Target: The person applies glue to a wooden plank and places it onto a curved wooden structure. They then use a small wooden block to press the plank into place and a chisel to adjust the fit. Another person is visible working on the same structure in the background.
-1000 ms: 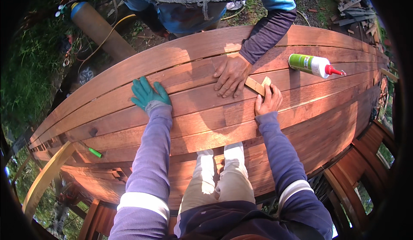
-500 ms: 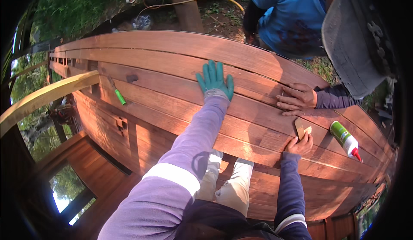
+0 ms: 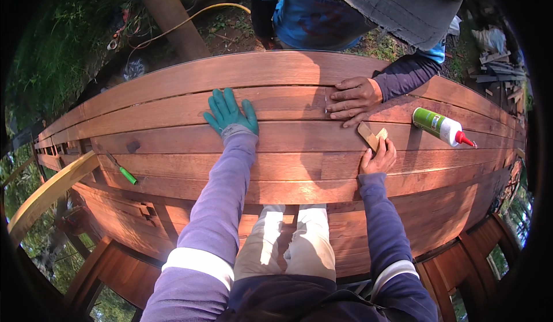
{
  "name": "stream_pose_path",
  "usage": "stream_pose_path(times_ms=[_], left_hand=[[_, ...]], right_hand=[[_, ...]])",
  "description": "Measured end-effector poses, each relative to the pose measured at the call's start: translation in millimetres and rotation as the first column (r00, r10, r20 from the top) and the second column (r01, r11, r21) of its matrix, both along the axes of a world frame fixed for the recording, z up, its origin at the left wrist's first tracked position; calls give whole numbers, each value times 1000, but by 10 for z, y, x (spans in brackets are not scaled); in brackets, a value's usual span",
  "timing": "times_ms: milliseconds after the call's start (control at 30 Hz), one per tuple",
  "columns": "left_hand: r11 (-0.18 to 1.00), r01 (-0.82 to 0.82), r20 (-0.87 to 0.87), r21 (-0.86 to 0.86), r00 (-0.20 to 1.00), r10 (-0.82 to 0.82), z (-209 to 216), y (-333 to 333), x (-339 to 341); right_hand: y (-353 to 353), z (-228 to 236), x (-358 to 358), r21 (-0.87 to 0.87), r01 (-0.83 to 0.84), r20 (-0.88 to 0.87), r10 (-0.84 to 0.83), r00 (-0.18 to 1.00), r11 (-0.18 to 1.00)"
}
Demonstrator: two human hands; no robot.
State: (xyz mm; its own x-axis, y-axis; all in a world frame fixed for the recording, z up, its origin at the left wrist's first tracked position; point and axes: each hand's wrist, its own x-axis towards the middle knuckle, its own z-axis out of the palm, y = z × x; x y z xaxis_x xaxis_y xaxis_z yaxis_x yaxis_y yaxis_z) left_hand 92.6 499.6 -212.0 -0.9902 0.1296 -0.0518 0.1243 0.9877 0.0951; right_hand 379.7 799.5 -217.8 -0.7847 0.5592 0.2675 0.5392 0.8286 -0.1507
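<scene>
My left hand (image 3: 231, 113), in a green glove, lies flat with fingers spread on the reddish-brown plank tabletop (image 3: 288, 136). My bare right hand (image 3: 380, 159) pinches a small wooden block (image 3: 367, 136) near the planks; a paler piece (image 3: 382, 133) shows beside it, its kind unclear. Just beyond, a co-worker's hand (image 3: 356, 98) rests on the boards. To the right of my right hand lies a green-and-white glue bottle (image 3: 436, 125) with a red nozzle. A green-handled tool (image 3: 127, 175) with a thin blade lies on the left part of the tabletop.
Across the table stands a co-worker (image 3: 311, 19) in a blue shirt and grey cap. A pale curved timber (image 3: 52, 192) juts in at the left edge. Wooden chairs (image 3: 129, 270) stand near me. A yellow hose (image 3: 201, 10) and a post (image 3: 173, 16) are behind the table.
The whole view has turned, so the table now runs more level across it. Both my hands and the co-worker's hand appear to keep their places on the planks.
</scene>
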Motion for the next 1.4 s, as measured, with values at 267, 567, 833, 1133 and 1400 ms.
stream_pose_path(times_ms=[267, 567, 833, 1133, 1400], left_hand=[[1000, 9, -49, -22, 999, -10, -2, 22, 14], [999, 48, -38, 23, 998, -47, -49, -69, 12], [986, 168, -77, 1, 983, -168, -89, -380, -52], [988, 153, 6, 11, 988, -154, -66, -359, -37], [983, 186, 1, 7, 983, -186, 12, -304, -39]], right_hand=[[-9, 39, -1, -21, 13, 2, -13, 1000, 1000], [-10, 12, -1, -23, 11, -30, -11, 999, 1000], [-8, 22, -5, -20, 18, -19, -18, 1000, 1000], [-35, 83, -47, -56, 40, -4, -40, 999, 998], [2, 29, 15, -66, 38, 1, -38, 999, 997]])
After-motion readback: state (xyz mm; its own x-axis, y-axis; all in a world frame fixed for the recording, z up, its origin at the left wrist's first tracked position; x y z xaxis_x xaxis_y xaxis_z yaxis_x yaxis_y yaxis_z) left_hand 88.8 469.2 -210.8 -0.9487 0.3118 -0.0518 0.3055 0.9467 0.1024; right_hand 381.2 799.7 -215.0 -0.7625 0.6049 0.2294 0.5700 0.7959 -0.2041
